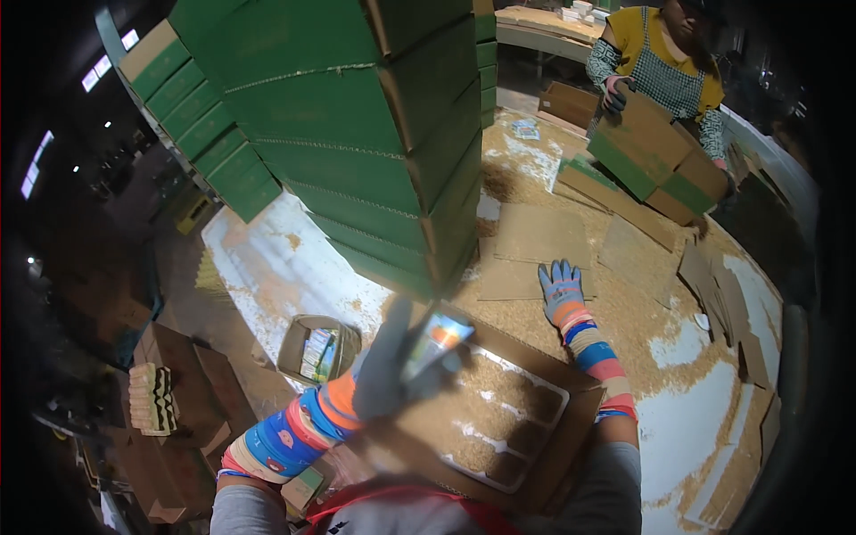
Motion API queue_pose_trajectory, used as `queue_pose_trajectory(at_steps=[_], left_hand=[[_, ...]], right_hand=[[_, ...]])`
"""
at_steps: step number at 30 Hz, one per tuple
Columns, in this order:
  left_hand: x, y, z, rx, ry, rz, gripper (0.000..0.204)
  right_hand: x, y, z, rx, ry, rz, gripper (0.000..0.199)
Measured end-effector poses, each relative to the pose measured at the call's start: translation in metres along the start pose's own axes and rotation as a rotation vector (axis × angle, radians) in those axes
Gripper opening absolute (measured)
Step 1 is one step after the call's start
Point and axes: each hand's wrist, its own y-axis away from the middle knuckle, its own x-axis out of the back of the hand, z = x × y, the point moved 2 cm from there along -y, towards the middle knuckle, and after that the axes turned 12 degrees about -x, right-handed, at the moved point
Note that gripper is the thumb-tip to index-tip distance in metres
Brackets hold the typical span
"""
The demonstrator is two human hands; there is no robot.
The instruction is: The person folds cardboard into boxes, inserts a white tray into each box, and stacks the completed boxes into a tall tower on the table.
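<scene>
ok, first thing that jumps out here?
The tall stack of green cartons towering at top centre over the work table. Below it, the person's gloved left hand lifts a small colourful packet, blurred, above an open brown box, while the right hand lies on flat cardboard sheets.

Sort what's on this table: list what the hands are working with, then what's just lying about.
In hand:
- left hand holding a small colourful packet
- right hand resting on a flat cardboard sheet
- open carton below both hands

Lying about:
- stack of green cartons
- basket of packets
- loose cardboard sheets
- co-worker's carton
</scene>
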Motion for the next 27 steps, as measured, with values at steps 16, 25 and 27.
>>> queue_pose_trajectory(at_steps=[16,25,27], left_hand=[[-0.018,-0.015,-0.024,-0.454,-1.802,-0.34,0.105],[0.067,0.01,0.018,-1.166,-1.36,0.188,0.033],[0.128,0.036,0.02,-0.973,-0.943,0.411,0.032]], right_hand=[[0.076,0.196,0.129,-0.745,-0.663,-0.088,0.021],[0.194,0.231,0.133,-0.751,-0.609,0.444,0.028],[0.284,0.222,0.061,-0.291,-0.56,0.656,0.026]])
